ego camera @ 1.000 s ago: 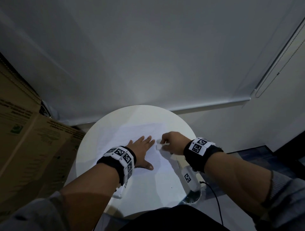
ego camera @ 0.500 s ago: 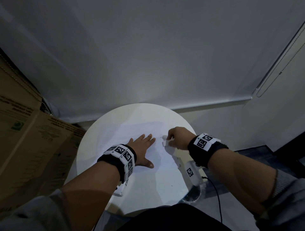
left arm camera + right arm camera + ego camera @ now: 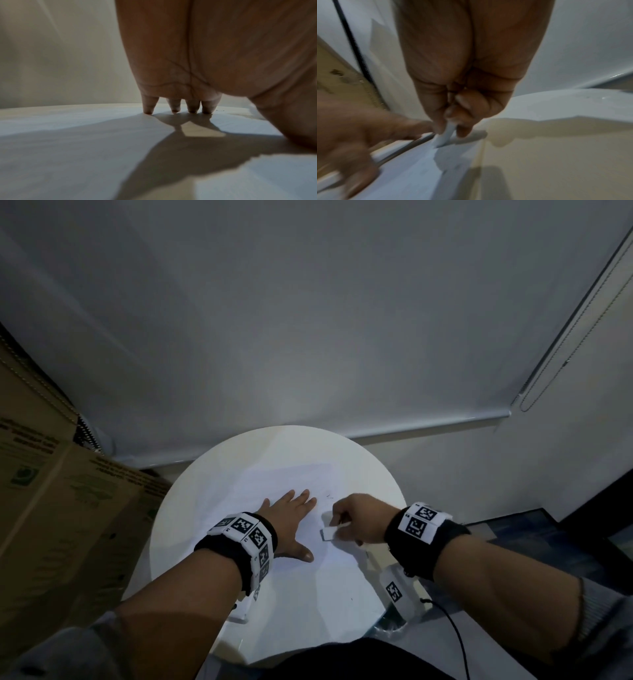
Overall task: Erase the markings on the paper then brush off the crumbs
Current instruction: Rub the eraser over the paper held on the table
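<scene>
A white sheet of paper lies on the round white table. My left hand lies flat on the sheet with straight, spread fingers pressing it down. Just to its right, my right hand pinches a small white eraser between thumb and fingers; in the right wrist view the eraser points down at the paper. A few faint pencil marks show on the sheet just beyond the right hand's knuckles.
Brown cardboard boxes stand against the table's left side. A white wall and a roller blind with a bead chain are behind. A black cable hangs off the right wrist near the table's front right edge.
My right hand with the eraser has shifted back and forth over the paper beside the left fingertips. The left hand has stayed flat in place.
</scene>
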Demonstrator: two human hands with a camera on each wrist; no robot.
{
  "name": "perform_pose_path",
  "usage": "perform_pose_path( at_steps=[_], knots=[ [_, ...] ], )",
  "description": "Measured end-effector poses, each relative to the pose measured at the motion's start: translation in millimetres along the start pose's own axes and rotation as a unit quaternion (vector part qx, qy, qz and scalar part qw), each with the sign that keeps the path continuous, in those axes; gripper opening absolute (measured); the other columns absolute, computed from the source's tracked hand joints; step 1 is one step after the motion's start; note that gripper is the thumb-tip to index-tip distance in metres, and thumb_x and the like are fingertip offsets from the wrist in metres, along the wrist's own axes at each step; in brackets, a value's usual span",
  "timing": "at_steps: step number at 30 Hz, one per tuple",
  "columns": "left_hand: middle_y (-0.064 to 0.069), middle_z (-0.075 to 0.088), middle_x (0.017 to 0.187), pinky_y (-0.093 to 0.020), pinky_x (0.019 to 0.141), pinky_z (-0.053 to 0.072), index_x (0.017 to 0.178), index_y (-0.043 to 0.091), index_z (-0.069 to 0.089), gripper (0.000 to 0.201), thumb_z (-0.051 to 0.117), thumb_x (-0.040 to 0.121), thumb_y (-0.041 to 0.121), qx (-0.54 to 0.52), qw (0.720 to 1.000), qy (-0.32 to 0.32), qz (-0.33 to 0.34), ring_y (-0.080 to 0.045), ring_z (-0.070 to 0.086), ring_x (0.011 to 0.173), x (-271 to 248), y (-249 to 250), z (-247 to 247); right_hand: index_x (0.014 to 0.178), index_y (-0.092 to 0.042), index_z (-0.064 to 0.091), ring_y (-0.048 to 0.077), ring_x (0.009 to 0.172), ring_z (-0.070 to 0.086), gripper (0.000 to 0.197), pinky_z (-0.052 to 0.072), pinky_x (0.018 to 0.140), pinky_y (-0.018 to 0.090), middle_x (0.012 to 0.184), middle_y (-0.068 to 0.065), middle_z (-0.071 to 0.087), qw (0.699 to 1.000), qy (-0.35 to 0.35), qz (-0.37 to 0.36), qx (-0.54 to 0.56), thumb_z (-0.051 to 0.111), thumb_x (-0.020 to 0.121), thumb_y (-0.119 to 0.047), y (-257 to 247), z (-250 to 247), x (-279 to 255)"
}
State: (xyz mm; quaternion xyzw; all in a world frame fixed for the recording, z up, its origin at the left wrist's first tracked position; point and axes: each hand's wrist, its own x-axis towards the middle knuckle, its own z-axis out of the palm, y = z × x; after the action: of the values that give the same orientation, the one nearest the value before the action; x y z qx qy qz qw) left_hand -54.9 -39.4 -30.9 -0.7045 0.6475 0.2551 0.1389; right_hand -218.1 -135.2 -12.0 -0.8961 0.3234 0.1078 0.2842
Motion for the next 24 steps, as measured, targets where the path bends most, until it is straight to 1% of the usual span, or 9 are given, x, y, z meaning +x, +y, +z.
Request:
perform_pose_path(
  at_steps=[2, 5, 7, 10, 12, 15, 20, 21, 24],
  knots=[
    [0.005, -0.017, 0.162, -0.052, 0.12, 0.003, 0.155, 0.022, -0.009, 0.107, 0.065, 0.085, 0.055, 0.002, 1.0, -0.003, -0.002, -0.018, -0.012, 0.15, -1, 0, 0, 0.099, -0.008, 0.065, 0.007, 0.056, 0.055, 0.017, 0.04, 0.056, 0.016, 0.1, 0.008, 0.068, 1.0, 0.0, -0.005, -0.007, 0.063, 0.084, -0.015, -3, 3, 0],
    [0.005, -0.017, 0.162, -0.052, 0.12, 0.003, 0.155, 0.022, -0.009, 0.107, 0.065, 0.086, 0.055, 0.003, 1.0, -0.003, -0.004, -0.018, -0.012, 0.15, -2, 0, 0, 0.1, -0.008, 0.065, 0.021, 0.082, 0.059, 0.017, 0.038, 0.069, 0.02, 0.105, 0.01, 0.066, 0.996, 0.08, 0.039, 0.003, 0.06, 0.084, -0.013, 0, -6, 7],
    [0.005, -0.017, 0.162, -0.052, 0.12, 0.004, 0.155, 0.022, -0.009, 0.107, 0.065, 0.086, 0.055, 0.003, 1.0, -0.001, -0.005, -0.018, -0.012, 0.15, -3, 1, 0, 0.096, -0.011, 0.065, 0.017, 0.076, 0.052, 0.014, 0.037, 0.068, 0.02, 0.104, 0.009, 0.066, 0.996, 0.078, 0.034, 0.004, 0.059, 0.084, -0.012, 0, -7, 5],
    [0.005, -0.016, 0.162, -0.053, 0.12, 0.005, 0.155, 0.022, -0.008, 0.107, 0.065, 0.085, 0.055, 0.006, 1.0, 0.001, -0.006, -0.018, -0.011, 0.15, -3, 2, -1, 0.1, -0.009, 0.066, 0.013, 0.066, 0.052, 0.017, 0.039, 0.058, 0.02, 0.094, 0.005, 0.064, 1.0, -0.01, -0.012, -0.009, 0.063, 0.084, -0.014, -8, 1, -3],
    [0.005, -0.017, 0.162, -0.053, 0.12, 0.004, 0.155, 0.022, -0.008, 0.106, 0.065, 0.086, 0.055, 0.005, 1.0, -0.001, -0.006, -0.018, -0.011, 0.15, -3, 2, -1, 0.103, -0.009, 0.067, 0.017, 0.077, 0.057, 0.02, 0.039, 0.063, 0.019, 0.099, 0.006, 0.065, 1.0, -0.005, -0.009, -0.028, 0.063, 0.084, -0.015, -5, -2, -2],
    [0.005, -0.016, 0.162, -0.053, 0.12, 0.004, 0.155, 0.022, -0.008, 0.106, 0.065, 0.086, 0.055, 0.001, 1.0, -0.001, -0.006, -0.018, -0.012, 0.15, -3, 1, 0, 0.105, -0.009, 0.066, 0.022, 0.098, 0.058, 0.022, 0.039, 0.073, 0.021, 0.11, 0.007, 0.064, 0.997, 0.063, 0.03, -0.034, 0.062, 0.084, -0.016, 5, -13, 3],
    [0.005, -0.016, 0.162, -0.052, 0.12, 0.004, 0.155, 0.023, -0.008, 0.107, 0.065, 0.085, 0.055, -0.002, 1.0, 0.001, -0.004, -0.017, -0.011, 0.15, -2, 1, 0, 0.098, -0.01, 0.066, -0.001, 0.049, 0.049, 0.015, 0.037, 0.047, 0.009, 0.088, 0.003, 0.064, 0.999, -0.035, -0.014, -0.019, 0.065, 0.083, -0.014, 6, -3, -9],
    [0.005, -0.016, 0.162, -0.052, 0.119, 0.004, 0.155, 0.023, -0.009, 0.107, 0.065, 0.085, 0.055, -0.001, 1.0, -0.001, -0.004, -0.017, -0.012, 0.15, -2, 1, 0, 0.099, -0.01, 0.066, -0.002, 0.053, 0.05, 0.016, 0.037, 0.048, 0.008, 0.09, 0.004, 0.064, 0.999, -0.029, -0.015, -0.022, 0.065, 0.084, -0.014, 6, -3, -9],
    [0.005, -0.017, 0.162, -0.052, 0.12, 0.003, 0.155, 0.023, -0.009, 0.106, 0.064, 0.086, 0.055, -0.003, 1.0, -0.003, -0.006, -0.017, -0.012, 0.15, -2, 0, 1, 0.103, -0.009, 0.065, 0.019, 0.092, 0.06, 0.02, 0.039, 0.068, 0.02, 0.106, 0.008, 0.065, 0.998, 0.053, 0.021, -0.028, 0.062, 0.084, -0.014, 12, -11, -3]
  ],
)
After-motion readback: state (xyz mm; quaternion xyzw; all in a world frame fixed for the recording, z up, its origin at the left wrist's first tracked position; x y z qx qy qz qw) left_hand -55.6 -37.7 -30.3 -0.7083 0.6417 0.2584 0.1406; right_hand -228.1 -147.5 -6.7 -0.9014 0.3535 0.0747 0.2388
